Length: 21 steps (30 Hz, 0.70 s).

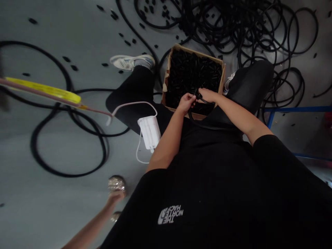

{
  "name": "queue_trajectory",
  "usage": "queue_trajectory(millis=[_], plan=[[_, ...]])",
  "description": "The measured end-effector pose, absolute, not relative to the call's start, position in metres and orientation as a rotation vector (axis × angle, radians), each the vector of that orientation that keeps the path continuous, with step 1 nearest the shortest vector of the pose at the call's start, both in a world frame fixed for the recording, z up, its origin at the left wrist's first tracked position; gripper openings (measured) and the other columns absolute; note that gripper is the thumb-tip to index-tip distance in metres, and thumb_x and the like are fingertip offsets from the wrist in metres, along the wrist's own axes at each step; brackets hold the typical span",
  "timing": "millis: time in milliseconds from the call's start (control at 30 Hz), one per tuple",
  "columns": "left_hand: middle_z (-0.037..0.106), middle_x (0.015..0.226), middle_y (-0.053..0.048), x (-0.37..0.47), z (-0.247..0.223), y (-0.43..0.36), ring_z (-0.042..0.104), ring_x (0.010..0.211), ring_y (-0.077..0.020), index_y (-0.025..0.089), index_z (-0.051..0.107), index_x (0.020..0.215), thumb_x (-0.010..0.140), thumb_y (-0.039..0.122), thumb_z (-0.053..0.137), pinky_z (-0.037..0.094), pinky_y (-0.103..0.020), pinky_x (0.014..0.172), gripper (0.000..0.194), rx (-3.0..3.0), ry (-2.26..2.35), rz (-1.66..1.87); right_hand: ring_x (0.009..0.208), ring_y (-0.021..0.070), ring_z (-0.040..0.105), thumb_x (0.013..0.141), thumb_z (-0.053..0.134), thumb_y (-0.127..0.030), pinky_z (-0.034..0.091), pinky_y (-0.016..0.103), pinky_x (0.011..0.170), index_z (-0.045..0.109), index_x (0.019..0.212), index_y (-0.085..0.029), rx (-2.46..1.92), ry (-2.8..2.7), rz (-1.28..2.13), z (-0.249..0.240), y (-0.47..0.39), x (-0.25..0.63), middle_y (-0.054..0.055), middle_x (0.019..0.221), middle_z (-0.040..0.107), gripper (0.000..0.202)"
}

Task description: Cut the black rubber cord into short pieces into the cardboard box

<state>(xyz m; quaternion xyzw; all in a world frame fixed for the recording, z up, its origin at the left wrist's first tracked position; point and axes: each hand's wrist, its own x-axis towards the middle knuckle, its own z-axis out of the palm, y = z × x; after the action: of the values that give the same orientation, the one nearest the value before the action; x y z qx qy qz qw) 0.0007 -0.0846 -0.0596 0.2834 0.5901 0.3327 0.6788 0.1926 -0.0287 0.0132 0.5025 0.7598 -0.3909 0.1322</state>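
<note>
Both hands meet over the near part of an open cardboard box (168, 74) full of small black pieces (194, 67). My left hand (187, 101) has its fingers pinched round a small dark part whose shape I cannot make out. Close beside it on the right, my right hand (206, 95) is closed on a black cable (204, 126). That cable loops below the hands and runs right across my lap. Where the two hands come together, the dark parts blend into the box contents.
Coils of black hose (233, 24) cover the floor ahead; more loops (70, 174) lie left. A white device (149, 132) hangs by my left arm, near a yellow-labelled cord (46, 90). Another person's hand (116, 196) touches a shiny round object (116, 182). Blue frame (301, 109) right.
</note>
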Motion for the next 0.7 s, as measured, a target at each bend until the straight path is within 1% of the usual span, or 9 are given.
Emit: queue_trajectory(millis=[100, 233, 300, 367, 467, 600, 700], plan=[[0.074, 0.075, 0.003, 0.003, -0.063, -0.083, 0.057, 0.057, -0.0101, 0.024, 0.059, 0.087, 0.100, 0.030, 0.112, 0.038, -0.018, 0.051, 0.055, 0.676, 1.383, 0.791, 0.135, 0.0406, 0.089, 0.114, 0.080, -0.035, 0.068, 0.040, 0.107, 0.080, 0.143, -0.013, 1.521, 2.182, -1.103, 0.016, -0.030, 0.191, 0.026, 0.148, 0.091, 0.037], [0.071, 0.073, 0.003, -0.001, -0.064, -0.082, 0.052, 0.054, -0.0083, 0.024, 0.059, 0.085, 0.104, 0.034, 0.109, 0.033, -0.016, 0.048, 0.054, 0.676, 1.392, 0.845, 0.126, 0.0394, 0.086, 0.109, 0.081, -0.036, 0.066, 0.041, 0.104, 0.078, 0.136, -0.015, 1.538, 2.223, -1.095, 0.017, -0.029, 0.197, 0.022, 0.138, 0.090, 0.034], [0.070, 0.074, 0.004, -0.002, -0.062, -0.083, 0.049, 0.053, -0.0074, 0.024, 0.059, 0.084, 0.107, 0.032, 0.105, 0.030, -0.016, 0.046, 0.052, 0.661, 1.353, 0.822, 0.125, 0.0382, 0.083, 0.106, 0.083, -0.033, 0.065, 0.042, 0.108, 0.075, 0.135, -0.016, 1.489, 2.270, -1.098, 0.012, -0.028, 0.201, 0.022, 0.139, 0.087, 0.035], [0.070, 0.075, 0.003, -0.004, -0.057, -0.084, 0.046, 0.052, -0.0070, 0.023, 0.060, 0.084, 0.110, 0.027, 0.099, 0.029, -0.015, 0.045, 0.047, 0.638, 1.276, 0.770, 0.129, 0.0371, 0.081, 0.103, 0.084, -0.029, 0.064, 0.043, 0.113, 0.073, 0.135, -0.015, 1.434, 2.322, -1.099, 0.006, -0.027, 0.203, 0.023, 0.145, 0.085, 0.036], [0.068, 0.076, 0.002, -0.005, -0.051, -0.085, 0.044, 0.052, -0.0067, 0.022, 0.064, 0.086, 0.112, 0.026, 0.095, 0.027, -0.015, 0.044, 0.040, 0.598, 1.180, 0.703, 0.135, 0.0364, 0.080, 0.102, 0.084, -0.025, 0.063, 0.043, 0.118, 0.073, 0.136, -0.016, 1.398, 2.354, -1.095, 0.001, -0.026, 0.204, 0.023, 0.151, 0.083, 0.036], [0.065, 0.075, 0.002, -0.007, -0.049, -0.082, 0.039, 0.050, -0.0057, 0.020, 0.070, 0.090, 0.113, 0.035, 0.098, 0.023, -0.015, 0.042, 0.039, 0.537, 1.175, 0.704, 0.134, 0.0380, 0.082, 0.107, 0.086, -0.031, 0.061, 0.043, 0.114, 0.076, 0.138, -0.016, 1.447, 2.320, -1.080, 0.008, -0.024, 0.203, 0.021, 0.147, 0.086, 0.036], [0.064, 0.076, 0.003, -0.008, -0.051, -0.080, 0.040, 0.052, -0.0060, 0.020, 0.068, 0.089, 0.112, 0.038, 0.102, 0.023, -0.015, 0.042, 0.045, 0.509, 1.196, 0.734, 0.129, 0.0376, 0.083, 0.107, 0.087, -0.033, 0.059, 0.041, 0.109, 0.079, 0.139, -0.015, 1.485, 2.292, -1.079, 0.017, -0.025, 0.203, 0.020, 0.142, 0.088, 0.037]])
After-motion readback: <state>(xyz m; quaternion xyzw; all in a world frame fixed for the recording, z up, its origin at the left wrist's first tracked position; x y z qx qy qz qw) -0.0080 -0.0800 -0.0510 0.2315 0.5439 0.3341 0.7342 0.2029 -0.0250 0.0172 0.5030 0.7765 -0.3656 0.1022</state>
